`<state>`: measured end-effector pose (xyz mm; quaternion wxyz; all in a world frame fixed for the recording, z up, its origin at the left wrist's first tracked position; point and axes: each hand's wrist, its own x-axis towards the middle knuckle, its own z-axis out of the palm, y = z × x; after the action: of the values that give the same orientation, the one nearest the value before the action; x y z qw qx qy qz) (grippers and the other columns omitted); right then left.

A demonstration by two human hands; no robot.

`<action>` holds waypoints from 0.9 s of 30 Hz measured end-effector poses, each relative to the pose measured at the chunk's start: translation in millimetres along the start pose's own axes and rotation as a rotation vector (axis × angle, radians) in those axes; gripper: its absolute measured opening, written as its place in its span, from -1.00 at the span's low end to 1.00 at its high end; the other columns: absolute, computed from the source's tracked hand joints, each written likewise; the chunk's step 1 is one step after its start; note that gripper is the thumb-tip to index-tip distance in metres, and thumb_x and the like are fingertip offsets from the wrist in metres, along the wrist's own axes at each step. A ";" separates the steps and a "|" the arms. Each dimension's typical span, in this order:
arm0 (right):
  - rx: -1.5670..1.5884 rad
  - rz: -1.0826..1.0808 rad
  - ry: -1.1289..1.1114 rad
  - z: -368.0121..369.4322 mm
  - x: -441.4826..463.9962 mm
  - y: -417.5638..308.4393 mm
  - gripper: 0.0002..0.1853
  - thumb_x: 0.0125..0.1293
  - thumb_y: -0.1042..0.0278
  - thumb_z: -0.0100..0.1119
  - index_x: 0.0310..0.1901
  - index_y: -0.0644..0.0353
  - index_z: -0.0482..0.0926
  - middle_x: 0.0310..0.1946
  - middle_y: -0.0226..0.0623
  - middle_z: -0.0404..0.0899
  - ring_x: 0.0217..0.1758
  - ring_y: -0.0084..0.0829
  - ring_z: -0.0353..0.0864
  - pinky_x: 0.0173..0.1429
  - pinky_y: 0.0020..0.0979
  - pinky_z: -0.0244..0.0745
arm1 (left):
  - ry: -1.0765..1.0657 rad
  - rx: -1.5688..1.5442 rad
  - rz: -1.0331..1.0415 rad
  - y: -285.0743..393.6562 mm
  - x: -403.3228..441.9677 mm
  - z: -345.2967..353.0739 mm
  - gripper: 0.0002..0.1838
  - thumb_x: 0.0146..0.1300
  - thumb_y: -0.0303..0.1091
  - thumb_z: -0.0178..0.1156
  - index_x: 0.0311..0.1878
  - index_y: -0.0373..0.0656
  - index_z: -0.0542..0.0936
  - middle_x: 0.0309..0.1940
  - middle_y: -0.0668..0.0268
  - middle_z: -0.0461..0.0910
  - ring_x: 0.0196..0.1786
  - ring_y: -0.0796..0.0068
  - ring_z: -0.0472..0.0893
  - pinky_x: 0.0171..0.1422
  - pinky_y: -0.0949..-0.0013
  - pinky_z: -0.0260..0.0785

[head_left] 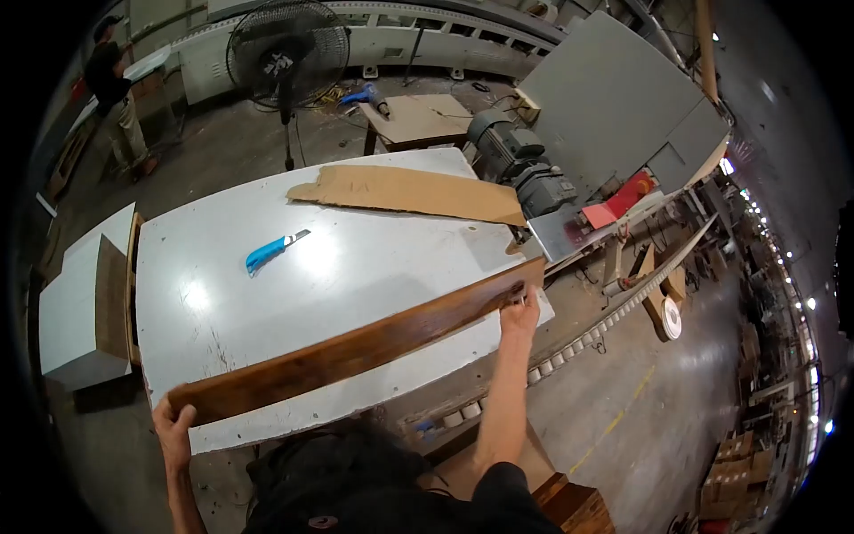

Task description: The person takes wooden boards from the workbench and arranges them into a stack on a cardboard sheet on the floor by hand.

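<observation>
A long brown wooden board (356, 349) stretches across the near side of the white worktable (222, 311). My left hand (173, 425) grips its left end, thumb on the near face. Around the right end, my right hand (519, 313) is closed, with some of its fingers hidden by the board. A blue utility knife (274, 253) with its blade out lies on the table beyond the board. Behind that, a torn strip of brown cardboard (400, 192) rests along the far side.
Right of the table stands a machine with a motor (520, 156) and a red guard (618, 200). Beyond the table are a black fan (286, 58) and a small table (418, 120) with a blue heat gun (365, 96) beside it. Another person (116, 89) stands far left.
</observation>
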<state>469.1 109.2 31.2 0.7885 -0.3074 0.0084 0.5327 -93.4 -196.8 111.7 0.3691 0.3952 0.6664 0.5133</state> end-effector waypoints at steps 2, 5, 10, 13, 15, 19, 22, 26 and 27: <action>-0.391 0.019 0.034 -54.8 26.8 8.2 -0.90 0.34 0.45 0.11 -0.19 0.27 0.48 -0.30 -0.29 0.52 -0.25 -0.31 0.55 -0.04 -0.20 0.56 | 0.063 -0.062 0.023 -13.9 8.2 -3.8 -0.55 0.25 -0.21 0.21 0.06 -0.39 0.48 -0.16 0.33 0.54 -0.11 0.55 0.48 0.07 0.38 0.34; -0.688 0.121 0.042 -57.8 -6.8 26.3 -0.73 0.35 0.32 0.16 0.00 0.24 0.46 -0.17 -0.30 0.51 -0.05 -0.27 0.53 -0.06 -0.08 0.51 | 0.001 -0.012 -0.075 -65.0 18.2 -38.2 -0.52 0.26 -0.16 0.23 0.09 -0.36 0.49 -0.17 0.31 0.56 -0.08 0.51 0.51 0.10 0.39 0.34; -1.116 0.242 -0.061 -71.4 -16.4 27.7 -0.64 0.30 0.20 0.24 -0.16 0.42 0.50 -0.47 -0.13 0.51 -0.48 -0.27 0.59 -0.37 -0.09 0.60 | -0.093 0.104 -0.269 -110.9 35.5 -83.3 -0.41 0.18 -0.11 0.31 0.16 -0.34 0.47 -0.21 0.32 0.49 -0.12 0.50 0.45 0.05 0.36 0.32; -1.739 0.099 -0.209 -80.7 11.0 12.9 -0.48 0.14 0.11 0.36 -0.09 0.46 0.52 -0.39 0.01 0.60 -0.45 -0.20 0.66 -0.35 -0.21 0.61 | 0.465 0.499 -0.009 -173.4 41.0 -85.5 -0.38 0.15 -0.18 0.34 0.20 -0.39 0.46 -0.22 0.33 0.45 -0.15 0.49 0.41 0.02 0.36 0.33; -2.090 -0.227 -0.284 -74.2 7.2 2.8 -0.33 -0.01 0.20 0.45 0.10 0.39 0.44 -0.09 0.16 0.58 -0.16 -0.01 0.66 -0.02 -0.25 0.59 | 0.306 0.385 -0.168 -206.8 42.4 -104.7 -0.35 0.13 -0.21 0.35 0.22 -0.42 0.43 -0.14 0.28 0.47 -0.09 0.44 0.44 0.05 0.33 0.33; -2.158 -0.439 -0.690 -82.7 18.6 -5.6 0.01 -0.12 0.31 0.50 0.37 0.33 0.12 0.23 0.22 0.34 0.23 0.11 0.39 0.31 -0.15 0.34 | 0.104 0.225 -0.230 -137.7 18.9 -47.3 -0.47 0.11 -0.19 0.33 0.02 -0.42 0.51 -0.20 0.21 0.54 -0.14 0.41 0.47 0.00 0.25 0.33; -2.127 -0.392 -0.776 -95.1 44.2 1.7 0.12 -0.16 0.30 0.49 0.41 0.39 -0.02 0.18 0.25 0.35 0.26 0.12 0.33 0.34 -0.11 0.29 | 0.166 0.131 -0.120 -135.1 23.7 -26.7 -0.62 0.09 -0.23 0.30 -0.18 -0.38 0.53 -0.33 0.25 0.52 -0.29 0.44 0.43 -0.14 0.31 0.30; -2.236 -0.287 -0.752 -74.3 57.1 18.6 -0.08 -0.06 0.37 0.36 0.35 0.40 0.12 -0.13 0.22 0.57 0.02 0.10 0.54 0.12 -0.16 0.48 | 0.196 0.225 -0.290 -159.5 38.2 -43.2 -0.75 -0.04 -0.40 0.19 -0.31 -0.39 0.54 -0.43 0.28 0.49 -0.41 0.42 0.38 -0.23 0.34 0.28; -2.245 -0.296 -0.753 -70.1 59.4 22.4 -0.16 -0.04 0.37 0.34 0.30 0.39 0.18 -0.15 0.22 0.57 -0.01 0.12 0.55 0.09 -0.12 0.49 | 0.168 0.237 -0.286 -162.6 40.4 -44.1 -0.74 -0.06 -0.40 0.19 -0.30 -0.38 0.53 -0.44 0.27 0.49 -0.42 0.42 0.38 -0.25 0.33 0.29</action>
<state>497.9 129.6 -56.5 0.0858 -0.6475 -0.7295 0.2030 -173.8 -203.6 -41.6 0.3322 0.2931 0.7999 0.4048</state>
